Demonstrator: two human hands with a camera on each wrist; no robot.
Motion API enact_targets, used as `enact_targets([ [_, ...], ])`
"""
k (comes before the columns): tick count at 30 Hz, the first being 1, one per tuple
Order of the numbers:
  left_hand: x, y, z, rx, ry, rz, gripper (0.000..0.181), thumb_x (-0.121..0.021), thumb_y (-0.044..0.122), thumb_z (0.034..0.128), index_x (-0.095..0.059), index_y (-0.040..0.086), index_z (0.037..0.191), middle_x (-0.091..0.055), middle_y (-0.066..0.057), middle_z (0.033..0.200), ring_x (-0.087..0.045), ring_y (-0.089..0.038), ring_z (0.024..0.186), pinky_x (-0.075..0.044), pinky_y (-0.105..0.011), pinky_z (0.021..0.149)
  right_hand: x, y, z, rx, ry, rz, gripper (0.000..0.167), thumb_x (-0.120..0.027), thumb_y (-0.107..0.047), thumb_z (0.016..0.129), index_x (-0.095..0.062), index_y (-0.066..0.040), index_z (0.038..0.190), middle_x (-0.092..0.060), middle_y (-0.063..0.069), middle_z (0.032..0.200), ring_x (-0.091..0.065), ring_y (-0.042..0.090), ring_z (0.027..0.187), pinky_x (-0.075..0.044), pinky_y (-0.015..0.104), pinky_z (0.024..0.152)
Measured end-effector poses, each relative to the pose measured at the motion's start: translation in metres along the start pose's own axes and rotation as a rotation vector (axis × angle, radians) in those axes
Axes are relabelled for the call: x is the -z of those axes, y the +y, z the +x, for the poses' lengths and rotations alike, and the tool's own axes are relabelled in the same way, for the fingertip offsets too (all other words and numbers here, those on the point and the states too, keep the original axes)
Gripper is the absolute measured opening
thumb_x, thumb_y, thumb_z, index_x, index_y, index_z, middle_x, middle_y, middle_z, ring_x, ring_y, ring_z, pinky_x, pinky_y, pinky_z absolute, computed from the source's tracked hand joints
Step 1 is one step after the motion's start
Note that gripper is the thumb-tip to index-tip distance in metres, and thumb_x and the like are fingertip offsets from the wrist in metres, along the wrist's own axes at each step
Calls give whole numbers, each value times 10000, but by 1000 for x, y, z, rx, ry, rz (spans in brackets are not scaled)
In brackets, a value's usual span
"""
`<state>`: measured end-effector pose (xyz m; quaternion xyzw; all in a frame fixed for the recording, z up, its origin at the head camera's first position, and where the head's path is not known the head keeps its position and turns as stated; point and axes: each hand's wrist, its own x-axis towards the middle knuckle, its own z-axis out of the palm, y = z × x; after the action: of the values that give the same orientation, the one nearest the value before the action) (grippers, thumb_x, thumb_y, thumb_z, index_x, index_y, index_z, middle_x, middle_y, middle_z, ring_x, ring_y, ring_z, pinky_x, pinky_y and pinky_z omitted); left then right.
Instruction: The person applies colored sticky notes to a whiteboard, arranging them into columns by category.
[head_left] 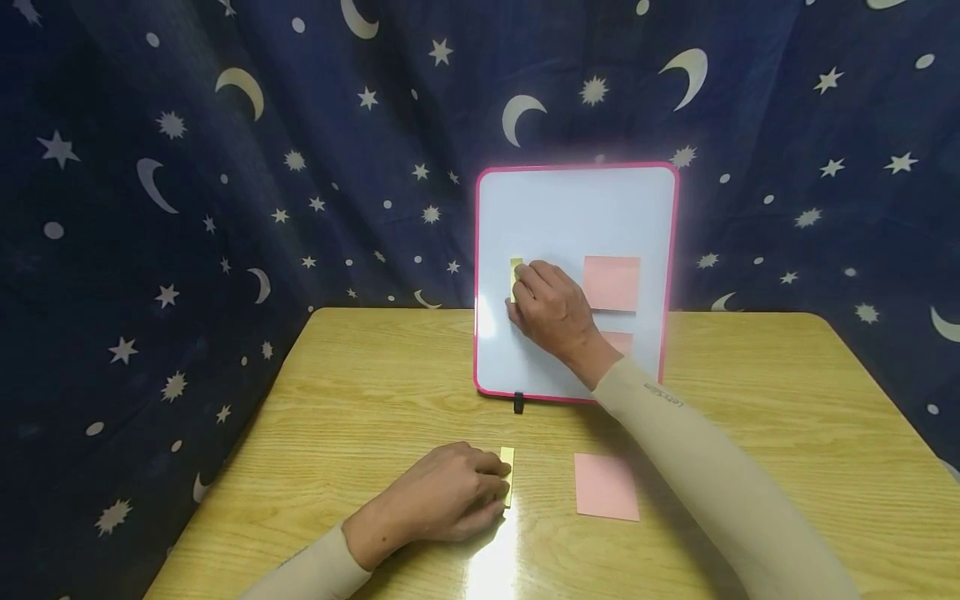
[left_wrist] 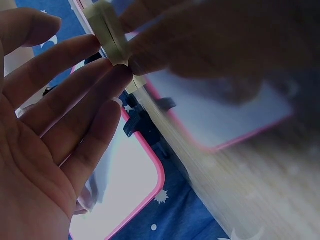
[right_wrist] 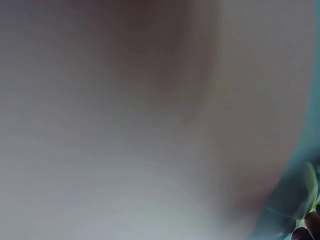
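Observation:
My right hand is at the whiteboard, its curled fingers holding a narrow yellow sticky note against the left part. The hand hides part of that note. Below, my left hand rests on the table, fingertips touching a narrow yellow sticky note pad. In the left wrist view the fingers reach the pad while the thumb stays apart. A pink sticky note is on the board's right side, with another pink note beneath, partly covered by my right wrist. The right wrist view is mostly blurred.
A pink sticky note pad lies on the wooden table, right of my left hand. The board stands upright in a pink frame, a black clip at its lower edge. Behind hangs a dark blue curtain with moons and stars.

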<state>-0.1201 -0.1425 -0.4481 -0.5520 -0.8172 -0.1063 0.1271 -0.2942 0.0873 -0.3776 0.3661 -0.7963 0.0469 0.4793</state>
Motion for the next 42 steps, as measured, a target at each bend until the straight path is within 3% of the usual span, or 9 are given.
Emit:
enact_targets([
  [6, 1, 0, 0, -9, 6, -7, 93, -758, 260, 923, -739, 238, 835, -709, 77, 1019, -661, -46, 835, -559, -271, 778, 1, -2, -4, -14, -31, -6, 202, -756, -134, 886, -734, 66, 907, -734, 187, 1140, -657, 329, 1025, -575, 416, 968],
  [12, 2, -1, 1, -11, 1, -15, 91, -761, 264, 924, -740, 233, 841, -728, 57, 1047, -699, -74, 878, -573, -280, 805, 1, -3, -11, -2, -40, -27, 266, -746, -173, 885, -748, 74, 984, -723, 201, 1219, -647, 344, 1056, -562, 431, 960],
  [19, 4, -4, 3, -25, -49, 5, 104, -733, 296, 961, -735, 239, 875, -737, 42, 1094, -706, -100, 904, -571, -288, 819, 3, -3, -21, 8, -69, -60, 336, -690, -174, 903, -741, 77, 1120, -701, 208, 1279, -633, 367, 1072, -538, 453, 922],
  [26, 11, -11, 9, -15, -88, 65, 149, -694, 367, 990, -757, 234, 1013, -728, 63, 1166, -700, -95, 1030, -555, -313, 884, 4, -5, -25, 10, -67, -70, 386, -640, -169, 922, -724, 79, 1205, -684, 210, 1332, -627, 371, 1101, -528, 461, 939],
  [36, 33, -25, 17, 76, -66, 158, 300, -690, 379, 1000, -745, 186, 1224, -711, 45, 1242, -669, -154, 1158, -531, -344, 978, 1, -9, -26, 13, -66, -75, 406, -650, -151, 893, -718, 72, 1226, -676, 211, 1351, -628, 370, 1125, -529, 458, 941],
  [42, 47, -36, 29, 87, 25, 205, 331, -704, 358, 991, -742, 153, 1248, -715, 22, 1249, -661, -190, 1185, -536, -377, 959, -1, -8, -29, 9, -66, -87, 417, -647, -147, 879, -719, 73, 1226, -673, 207, 1353, -627, 369, 1127, -526, 459, 941],
])
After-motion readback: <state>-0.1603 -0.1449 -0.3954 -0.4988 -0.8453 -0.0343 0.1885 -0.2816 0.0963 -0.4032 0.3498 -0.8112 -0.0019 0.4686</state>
